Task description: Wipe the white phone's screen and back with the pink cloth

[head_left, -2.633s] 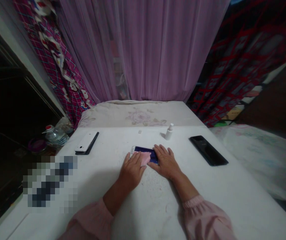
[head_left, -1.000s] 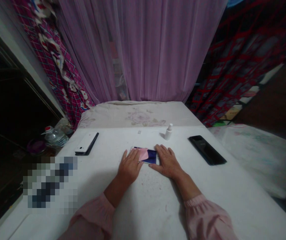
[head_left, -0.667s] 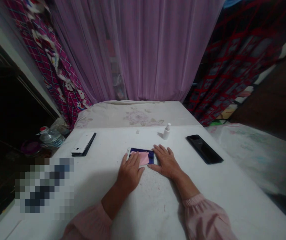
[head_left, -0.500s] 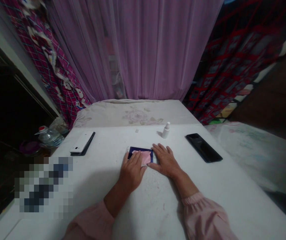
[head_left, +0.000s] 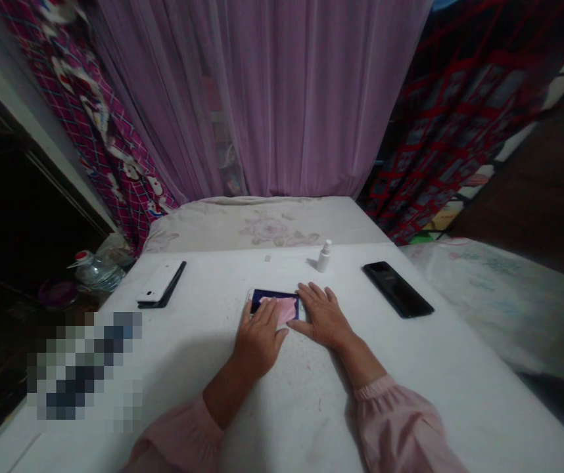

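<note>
A white-framed smartphone (head_left: 254,293) lies sideways on the white tabletop, its dark blue screen facing up. Over the screen is a small pink cloth (head_left: 286,310). My left hand (head_left: 258,335) has its fingers together on the cloth, closed on it and pressing it against the glass; part of the cloth is hidden beneath them. At the phone's right end, my right hand (head_left: 325,318) grips the edge, thumb at the near corner and fingers at the far one. A white spray bottle (head_left: 324,257) stands upright just beyond my right hand.
A black phone (head_left: 398,289) lies at the right. On the left, a white phone (head_left: 160,282) rests on a dark one. Behind it is a small pale square (head_left: 267,258). A blurred-out patch (head_left: 85,368) covers the front left. Purple curtains (head_left: 302,98) hang behind the table.
The view has shifted slightly. Both hands stay in nearly the same place on the cloth and smartphone, with no clear change in grip.
</note>
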Tool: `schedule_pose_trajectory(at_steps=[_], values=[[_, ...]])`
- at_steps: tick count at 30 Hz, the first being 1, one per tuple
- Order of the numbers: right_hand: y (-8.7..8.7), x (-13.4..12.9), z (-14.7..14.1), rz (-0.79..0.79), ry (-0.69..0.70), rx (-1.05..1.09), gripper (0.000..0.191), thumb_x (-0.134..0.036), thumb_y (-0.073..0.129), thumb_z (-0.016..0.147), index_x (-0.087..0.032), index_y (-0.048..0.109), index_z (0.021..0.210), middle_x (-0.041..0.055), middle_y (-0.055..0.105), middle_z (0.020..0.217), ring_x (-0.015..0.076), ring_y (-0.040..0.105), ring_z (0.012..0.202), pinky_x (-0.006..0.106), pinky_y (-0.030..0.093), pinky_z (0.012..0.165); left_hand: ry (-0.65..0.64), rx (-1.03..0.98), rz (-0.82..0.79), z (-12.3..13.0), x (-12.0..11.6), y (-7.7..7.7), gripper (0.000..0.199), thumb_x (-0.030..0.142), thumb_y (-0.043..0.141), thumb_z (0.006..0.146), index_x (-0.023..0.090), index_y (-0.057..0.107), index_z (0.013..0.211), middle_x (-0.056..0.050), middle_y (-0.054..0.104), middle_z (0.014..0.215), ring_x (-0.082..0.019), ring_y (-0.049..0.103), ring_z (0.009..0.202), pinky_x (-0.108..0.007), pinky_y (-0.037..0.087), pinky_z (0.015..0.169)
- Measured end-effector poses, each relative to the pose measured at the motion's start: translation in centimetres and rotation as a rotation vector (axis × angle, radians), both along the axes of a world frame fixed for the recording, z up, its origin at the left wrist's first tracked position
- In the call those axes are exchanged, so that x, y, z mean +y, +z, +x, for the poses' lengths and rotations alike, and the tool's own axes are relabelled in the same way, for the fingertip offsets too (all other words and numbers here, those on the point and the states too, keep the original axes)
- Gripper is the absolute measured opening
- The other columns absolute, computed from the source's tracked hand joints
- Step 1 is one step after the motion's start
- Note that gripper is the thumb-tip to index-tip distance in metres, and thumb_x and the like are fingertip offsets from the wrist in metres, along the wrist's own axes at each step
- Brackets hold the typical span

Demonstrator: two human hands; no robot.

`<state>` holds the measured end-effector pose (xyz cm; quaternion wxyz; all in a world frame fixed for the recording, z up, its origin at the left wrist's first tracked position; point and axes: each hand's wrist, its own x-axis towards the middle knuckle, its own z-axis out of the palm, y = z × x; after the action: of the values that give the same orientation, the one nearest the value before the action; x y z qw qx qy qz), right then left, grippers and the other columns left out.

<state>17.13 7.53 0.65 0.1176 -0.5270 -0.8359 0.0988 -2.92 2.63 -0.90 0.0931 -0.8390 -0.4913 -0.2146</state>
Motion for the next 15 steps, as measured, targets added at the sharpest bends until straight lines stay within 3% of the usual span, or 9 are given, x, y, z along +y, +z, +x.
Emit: schedule_pose_trajectory(at_steps=[5, 12, 15], values=[[0.3, 0.0, 0.0, -0.034, 0.004, 0.007, 0.078, -0.065, 0.051, 0.085, -0.016, 0.042, 0.144, 0.0154, 0.036, 0.153, 0.0348, 0.026, 0.143, 0.060, 0.017, 0.114, 0.006, 0.005, -0.070, -0.1, -1.2, 0.5, 0.046, 0.033, 0.040, 0.098, 0.012, 0.045, 0.139, -0.014, 0.053, 0.142, -0.028, 0.048, 0.132, -0.056, 0.029, 0.113], [0.2, 0.0, -0.1, -0.024, -0.002, 0.006, 0.080, -0.067, 0.052, 0.084, -0.015, 0.041, 0.144, 0.0157, 0.037, 0.152, 0.0353, 0.027, 0.143, 0.060, 0.018, 0.114, 0.031, 0.015, -0.039, 0.7, 3.0, -0.1, 0.044, 0.036, 0.040, 0.099, 0.016, 0.049, 0.137, -0.013, 0.056, 0.139, -0.029, 0.051, 0.129, -0.057, 0.028, 0.113], [0.1, 0.0, -0.1, -0.021, 0.000, 0.004, 0.082, -0.068, 0.052, 0.083, -0.015, 0.041, 0.145, 0.0161, 0.038, 0.152, 0.0354, 0.027, 0.143, 0.061, 0.017, 0.114, 0.045, 0.012, -0.021, 0.7, 3.2, -0.3, 0.046, 0.035, 0.041, 0.098, 0.016, 0.047, 0.139, -0.013, 0.055, 0.139, -0.029, 0.049, 0.131, -0.056, 0.027, 0.114]])
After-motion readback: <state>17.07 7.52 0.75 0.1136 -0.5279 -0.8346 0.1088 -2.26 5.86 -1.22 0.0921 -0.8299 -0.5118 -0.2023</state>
